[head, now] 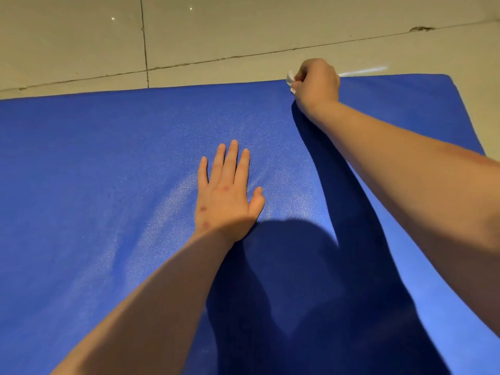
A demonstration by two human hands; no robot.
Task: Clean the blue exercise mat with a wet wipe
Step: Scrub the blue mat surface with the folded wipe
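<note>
Wiping the blue mat at its far edge, the right hand clutches the wet wipe; the left hand presses flat, fingers straight. Next, probably sweeping back toward the near side.

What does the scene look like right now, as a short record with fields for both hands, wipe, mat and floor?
floor: pale tiles with dark joints
mat: blue, lying on the floor
left hand: flat on the mat, fingers straight
wet wipe: white, bunched, at the mat's far edge
right hand: grips the wet wipe
</note>
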